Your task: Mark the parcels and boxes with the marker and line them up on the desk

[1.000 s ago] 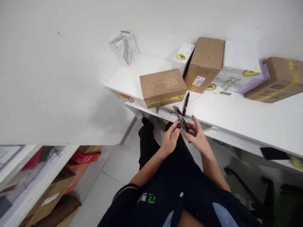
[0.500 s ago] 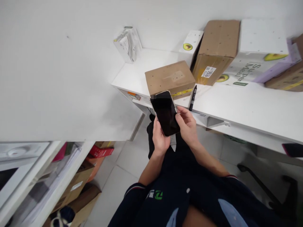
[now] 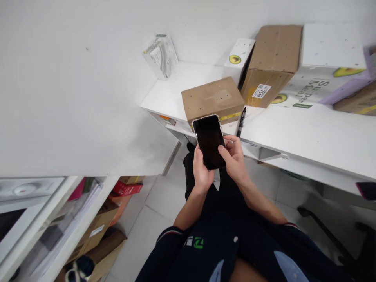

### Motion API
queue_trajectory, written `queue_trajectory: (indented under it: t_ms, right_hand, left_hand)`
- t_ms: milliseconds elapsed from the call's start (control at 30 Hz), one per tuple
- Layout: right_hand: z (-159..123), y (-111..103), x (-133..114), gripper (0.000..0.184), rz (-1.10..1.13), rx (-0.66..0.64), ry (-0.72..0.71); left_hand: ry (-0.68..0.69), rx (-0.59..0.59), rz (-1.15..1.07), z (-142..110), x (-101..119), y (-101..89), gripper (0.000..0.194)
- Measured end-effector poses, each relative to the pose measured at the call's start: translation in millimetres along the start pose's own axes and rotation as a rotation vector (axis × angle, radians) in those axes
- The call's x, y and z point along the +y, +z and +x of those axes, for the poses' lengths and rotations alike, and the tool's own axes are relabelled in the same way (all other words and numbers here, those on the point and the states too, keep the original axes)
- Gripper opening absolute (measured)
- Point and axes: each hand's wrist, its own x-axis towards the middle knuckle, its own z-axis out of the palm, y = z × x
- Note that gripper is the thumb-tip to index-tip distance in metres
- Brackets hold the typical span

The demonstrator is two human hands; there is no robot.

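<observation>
A smartphone [image 3: 209, 141] with a dark screen and a clear-looking case is held between both hands in front of my body. My left hand [image 3: 202, 172] grips its lower left edge, the thumb along the side. On the other side, my right hand [image 3: 235, 160] has its fingers at the right edge and its thumb on the lower right of the screen. Just beyond the phone, a small brown cardboard box [image 3: 213, 98] lies on the white desk [image 3: 296, 129]. To the right of that box is a black marker pen [image 3: 241, 122].
Along the wall stand a tall brown box [image 3: 274, 51], a white "Super Meal" box [image 3: 331, 47] and a small avocado-print box [image 3: 239, 55]. A crumpled clear packet [image 3: 162, 56] leans at the desk's left corner. Shelves [image 3: 73, 219] with boxes are lower left; a chair base [image 3: 326, 231] is lower right.
The phone and both hands have shifted slightly right, with the phone more upright. My right thumb has moved further over the screen. The whole view has shifted slightly.
</observation>
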Motion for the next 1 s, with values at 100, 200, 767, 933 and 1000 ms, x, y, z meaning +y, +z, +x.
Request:
queue_trajectory:
  t_ms: [100,200,767,933,1000]
  right_hand:
    - [4.1,1.4,-2.4,0.034,0.013,-0.015,0.008]
    - [6.6,4.2,-6.1,0.036,0.005,-0.001,-0.023]
    - [9.7,14.7,-12.6,0.046,0.017,-0.036,-0.058]
    - [10.0,16.2,-14.6,0.051,0.009,-0.014,-0.072]
    - [10.5,16.4,-14.2,0.051,0.014,-0.014,-0.086]
  left_hand:
    - [0.009,-0.012,0.024,4.3,3.6,4.6,0.033]
    - [0.005,-0.025,0.034,6.7,8.1,9.2,0.035]
    - [0.022,0.072,0.199,10.6,11.4,5.6,0.045]
    - [0.011,0.06,0.217,12.7,13.4,6.1,0.046]
    - [0.005,0.044,0.187,13.6,14.2,6.1,0.042]
